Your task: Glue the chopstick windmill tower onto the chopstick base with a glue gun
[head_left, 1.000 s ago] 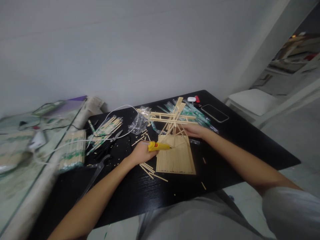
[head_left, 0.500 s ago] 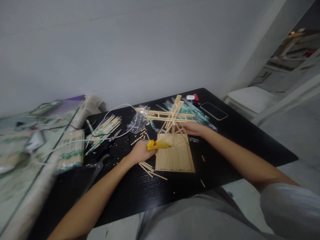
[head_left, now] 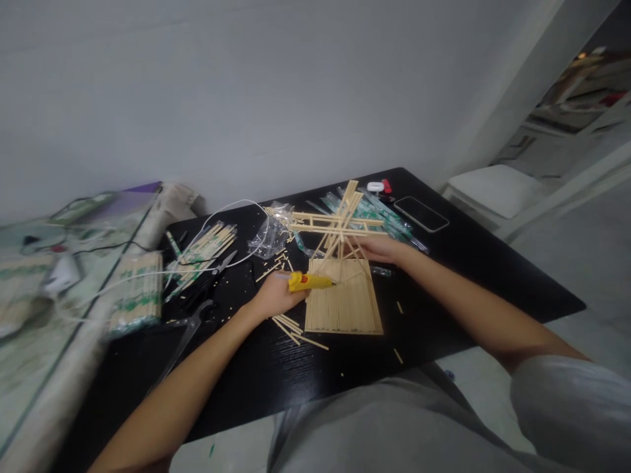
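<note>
My left hand (head_left: 277, 295) is closed around a yellow hot glue gun (head_left: 310, 282), its nozzle pointing right over a square base of chopsticks laid side by side (head_left: 344, 309). Above the base's far part stands a frame of thin wooden sticks (head_left: 340, 230), with slanting legs and crossed, ladder-like beams on top. My right hand (head_left: 378, 248) reaches behind the legs and grips the frame there; its fingertips are partly hidden by the sticks. Several loose sticks (head_left: 290, 328) lie beside the base, close to my left hand.
Scissors (head_left: 221, 266), packs of wrapped chopsticks (head_left: 137, 292), a clear plastic bag (head_left: 271, 233) and a white cable (head_left: 217, 209) lie to the left. Green-printed wrappers (head_left: 379, 217) and a phone (head_left: 421, 215) are at the back right of the black table (head_left: 444, 335).
The whole view has shifted slightly. Both hands, the glue gun and the stick frame keep nearly the same places relative to each other.
</note>
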Motion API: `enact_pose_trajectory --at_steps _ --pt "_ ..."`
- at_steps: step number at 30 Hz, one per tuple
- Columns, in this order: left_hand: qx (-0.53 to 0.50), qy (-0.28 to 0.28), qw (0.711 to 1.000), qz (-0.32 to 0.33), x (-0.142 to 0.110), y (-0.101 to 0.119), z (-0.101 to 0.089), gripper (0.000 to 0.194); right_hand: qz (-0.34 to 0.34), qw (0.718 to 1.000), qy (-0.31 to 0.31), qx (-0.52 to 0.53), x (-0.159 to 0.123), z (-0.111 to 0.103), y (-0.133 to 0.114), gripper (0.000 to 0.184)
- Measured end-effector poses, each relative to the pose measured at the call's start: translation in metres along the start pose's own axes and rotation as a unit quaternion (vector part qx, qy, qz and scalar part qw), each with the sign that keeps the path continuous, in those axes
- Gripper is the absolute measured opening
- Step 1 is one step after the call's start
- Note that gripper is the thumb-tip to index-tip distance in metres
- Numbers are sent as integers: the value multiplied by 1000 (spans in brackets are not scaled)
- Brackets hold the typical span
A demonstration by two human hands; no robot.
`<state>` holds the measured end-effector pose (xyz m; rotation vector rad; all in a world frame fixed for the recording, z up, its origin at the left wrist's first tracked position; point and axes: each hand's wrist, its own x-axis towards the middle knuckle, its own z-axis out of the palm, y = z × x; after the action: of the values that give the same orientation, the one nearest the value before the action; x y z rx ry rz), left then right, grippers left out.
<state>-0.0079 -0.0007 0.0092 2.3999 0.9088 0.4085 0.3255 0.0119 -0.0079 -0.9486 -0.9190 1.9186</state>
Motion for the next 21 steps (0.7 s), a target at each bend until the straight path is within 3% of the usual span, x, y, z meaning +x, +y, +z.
enact_pose_trajectory --at_steps 21 --pt "-5 -3 1000 22 1 -3 0 21 -1 1000 -8 -11 -3 4 -3 11"
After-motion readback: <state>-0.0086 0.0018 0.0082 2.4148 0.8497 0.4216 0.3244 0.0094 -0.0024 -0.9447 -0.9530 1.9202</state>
